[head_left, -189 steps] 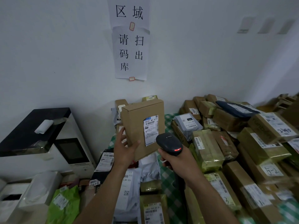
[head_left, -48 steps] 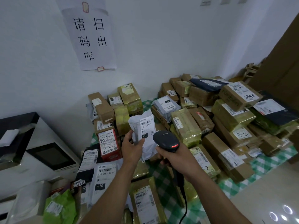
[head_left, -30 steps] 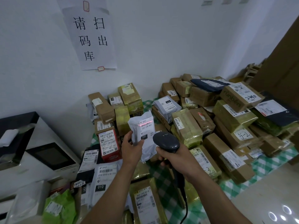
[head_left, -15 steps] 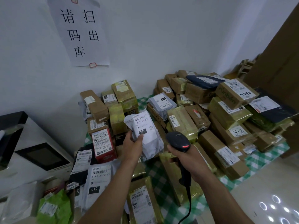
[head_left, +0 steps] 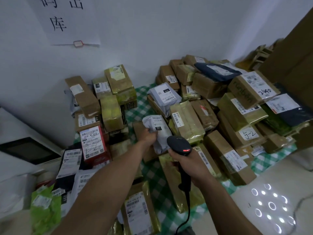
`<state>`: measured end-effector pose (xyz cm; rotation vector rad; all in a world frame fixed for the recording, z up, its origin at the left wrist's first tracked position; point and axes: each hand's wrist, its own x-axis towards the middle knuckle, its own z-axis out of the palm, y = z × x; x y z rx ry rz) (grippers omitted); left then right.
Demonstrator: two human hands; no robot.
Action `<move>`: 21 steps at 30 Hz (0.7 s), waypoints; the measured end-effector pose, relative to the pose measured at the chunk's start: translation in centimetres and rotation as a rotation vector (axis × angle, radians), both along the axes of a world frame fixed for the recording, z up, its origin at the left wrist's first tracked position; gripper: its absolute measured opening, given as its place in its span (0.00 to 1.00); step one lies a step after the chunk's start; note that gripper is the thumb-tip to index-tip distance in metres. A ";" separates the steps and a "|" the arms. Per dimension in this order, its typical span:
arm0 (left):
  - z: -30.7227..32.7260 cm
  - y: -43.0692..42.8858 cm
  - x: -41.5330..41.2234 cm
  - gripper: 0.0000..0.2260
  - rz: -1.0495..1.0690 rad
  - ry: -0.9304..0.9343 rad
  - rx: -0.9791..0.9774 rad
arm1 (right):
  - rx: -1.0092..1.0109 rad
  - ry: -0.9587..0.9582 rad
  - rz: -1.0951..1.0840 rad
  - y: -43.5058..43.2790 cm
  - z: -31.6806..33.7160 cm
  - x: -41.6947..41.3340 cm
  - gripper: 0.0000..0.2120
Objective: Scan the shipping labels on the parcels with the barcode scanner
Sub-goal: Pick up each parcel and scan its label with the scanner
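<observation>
1 parcel in hand: the grey mailer [head_left: 158, 133], its label [head_left: 156, 121] face up with a black "231" tag, held low over the heap between the two piles.
Left hand [head_left: 149, 135]: fingers curled round the mailer's near left edge, crumpling it.
Right hand [head_left: 188, 164]: wrapped round the handle of the barcode scanner [head_left: 179, 145], with the cable [head_left: 187, 206] hanging below.
Scanner head: just beside the mailer's lower end, a red lamp lit on its back; no beam line shows on the label.
Heap: many parcels [head_left: 186, 121], taped cartons and bags, on a green checked cloth [head_left: 144, 92]; among them are a red box [head_left: 93, 145], a 5-2 carton [head_left: 249, 133] and a 2490 carton [head_left: 250, 87].
Done: cannot tell; nothing on any parcel marks it as scanned, and the piles show no clear sorting.
Left: likely most of the heap. Many labels face up and are ready to read; others are turned away and would need lifting or turning first.
Step in hand: probably this mailer, either about to be read or about to be put down.
</observation>
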<state>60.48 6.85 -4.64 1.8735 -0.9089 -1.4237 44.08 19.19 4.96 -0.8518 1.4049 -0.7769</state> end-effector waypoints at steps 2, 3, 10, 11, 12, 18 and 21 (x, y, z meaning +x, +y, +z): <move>-0.6 0.3 -0.7 0.16 -0.145 -0.045 0.038 | 0.002 0.017 0.005 -0.3 -0.4 -0.4 0.12; -1.0 0.6 -0.8 0.18 -0.188 -0.077 0.041 | 0.000 0.019 0.005 -0.4 -0.5 -0.6 0.11; -1.6 3.3 -0.3 0.21 -0.135 0.032 -0.002 | -0.008 0.011 0.000 -0.8 -0.7 -0.9 0.09; -1.3 4.0 0.0 0.22 -0.131 0.029 -0.062 | -0.013 0.014 -0.001 -0.7 -0.7 -0.8 0.09; -0.9 5.0 0.4 0.21 -0.128 0.019 -0.118 | -0.018 0.015 0.001 -0.5 -0.7 -0.7 0.09; 3.1 14.4 2.2 0.13 -0.210 -0.238 -0.323 | -0.006 -0.017 0.051 2.0 -0.6 0.5 0.08; 1.3 18.1 3.6 0.19 -0.279 -0.357 -0.232 | 0.004 0.018 0.110 3.5 -1.0 1.1 0.09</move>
